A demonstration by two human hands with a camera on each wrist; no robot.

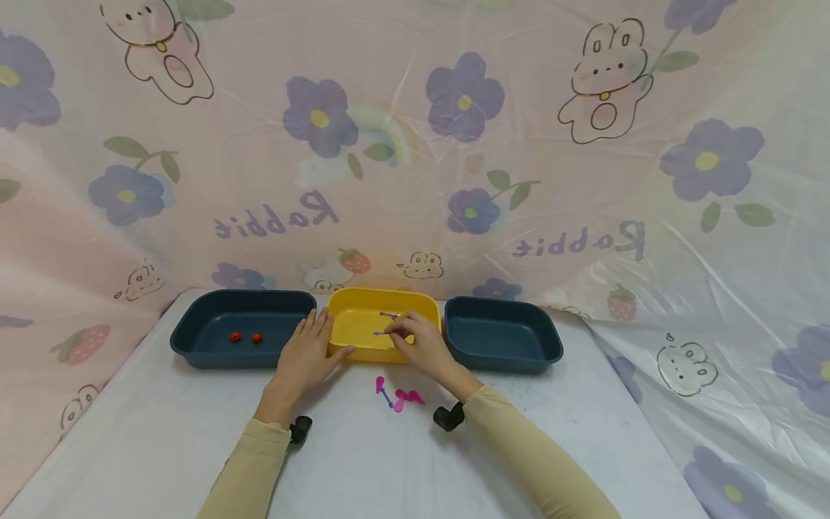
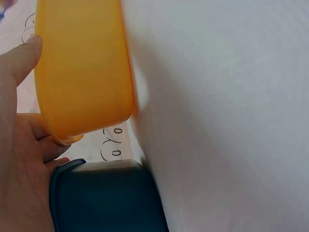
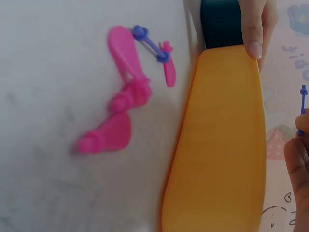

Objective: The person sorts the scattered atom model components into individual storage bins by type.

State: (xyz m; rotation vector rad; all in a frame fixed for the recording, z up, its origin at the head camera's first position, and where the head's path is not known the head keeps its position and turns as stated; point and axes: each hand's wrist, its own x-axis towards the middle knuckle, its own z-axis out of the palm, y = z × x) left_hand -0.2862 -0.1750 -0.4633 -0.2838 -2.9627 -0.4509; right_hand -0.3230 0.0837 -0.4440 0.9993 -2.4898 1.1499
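My left hand [image 1: 308,353] rests at the left end of the yellow tray [image 1: 369,355]. Its fingers lie straight along that end, and its thumb touches the front rim. Over the tray, my right hand [image 1: 423,344] pinches a small purple rod with knobbed ends [image 3: 303,104] between thumb and fingertips. Another purple piece [image 1: 387,314] shows inside the tray, just beyond the right fingertips. On the table in front lie several pink paddle-shaped pieces [image 3: 124,48] and a purple rod [image 3: 152,44] with a knob at each end.
A dark blue tray [image 1: 214,357] at the left holds two small red balls [image 1: 235,336] [image 1: 256,337]. Another dark blue tray [image 1: 506,360] stands right of the yellow one. A printed cloth [image 1: 389,180] hangs close behind the trays, and white cloth covers the table [image 1: 363,468].
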